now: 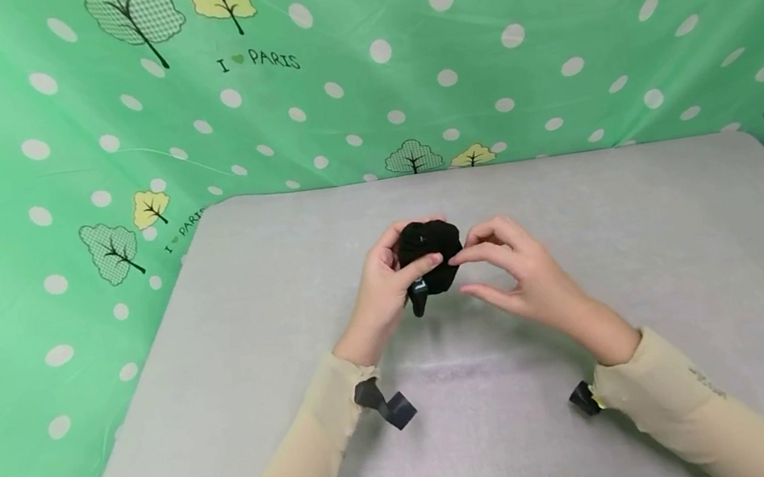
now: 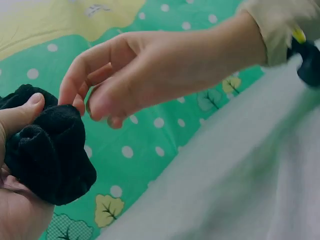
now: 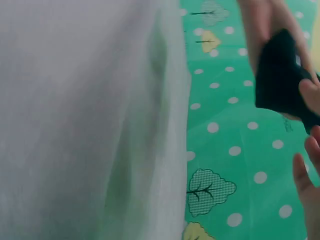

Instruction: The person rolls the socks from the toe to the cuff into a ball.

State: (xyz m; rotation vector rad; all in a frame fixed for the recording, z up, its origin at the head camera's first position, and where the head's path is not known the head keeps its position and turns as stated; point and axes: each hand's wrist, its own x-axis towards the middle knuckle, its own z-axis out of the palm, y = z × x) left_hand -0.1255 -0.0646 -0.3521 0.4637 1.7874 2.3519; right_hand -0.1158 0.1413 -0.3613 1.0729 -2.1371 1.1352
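Note:
A balled black sock [image 1: 443,242] is held up over the grey table in the head view, with a small pale marking near its lower left and a short end hanging down. My left hand [image 1: 380,288] grips it, the thumb pressed across the front and the fingers behind. The sock's soft knit folds [image 2: 62,155] show in the left wrist view. From the right comes my right hand [image 1: 521,268], its fingers loosely bent and the fingertips right at the sock's edge. Its thumb stands apart from them. In the right wrist view, the sock [image 3: 280,75] appears at the upper right.
The grey table [image 1: 250,290] spreads under both hands. A green cloth [image 1: 350,112] with white dots and printed trees hangs behind it and at the sides. Dark straps [image 1: 397,411] dangle from both beige sleeves [image 1: 674,385].

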